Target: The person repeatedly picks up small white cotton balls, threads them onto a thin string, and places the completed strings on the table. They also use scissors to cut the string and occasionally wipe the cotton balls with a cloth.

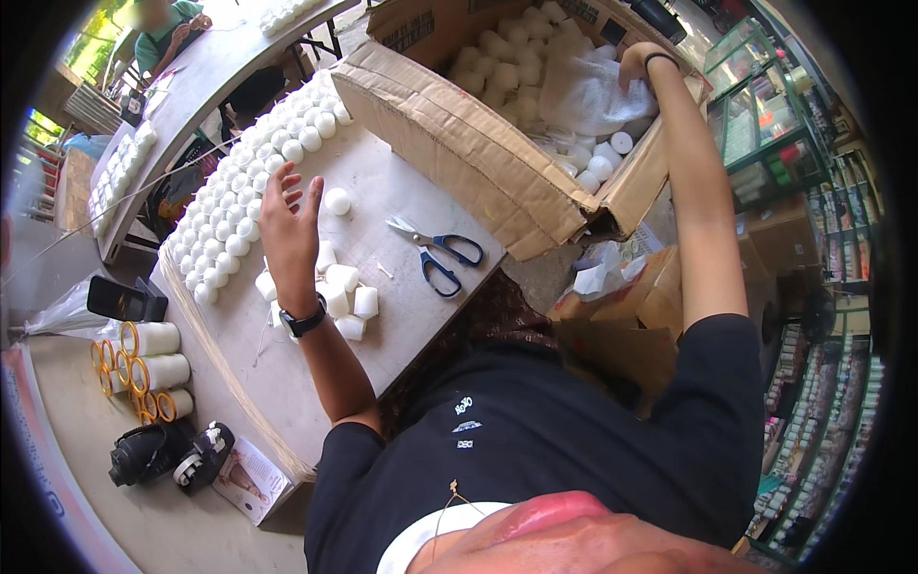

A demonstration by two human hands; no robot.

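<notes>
My left hand [290, 225] hovers over the table [373, 177], fingers stretched and thumb apart, with nothing in it. Beside it stand tight rows of short white candles [234, 206]. One single candle [337, 201] sits just right of the thumb, and several loose ones [339, 292] lie in a heap by my wrist. Blue-handled scissors [435, 251] lie with blades parted toward the far left. My right hand [639, 65] reaches into a big cardboard box [459, 148], its curled fingers on a crumpled translucent packing sheet [583, 96]. More candles [502, 62] fill the box around the sheet.
Spools with orange rims [143, 368], a black phone stand [126, 298] and a black tool [153, 452] are at the left. Another person [167, 43] sits at a far table. Smaller cartons [622, 325] and shelves of small goods [822, 402] stand to the right.
</notes>
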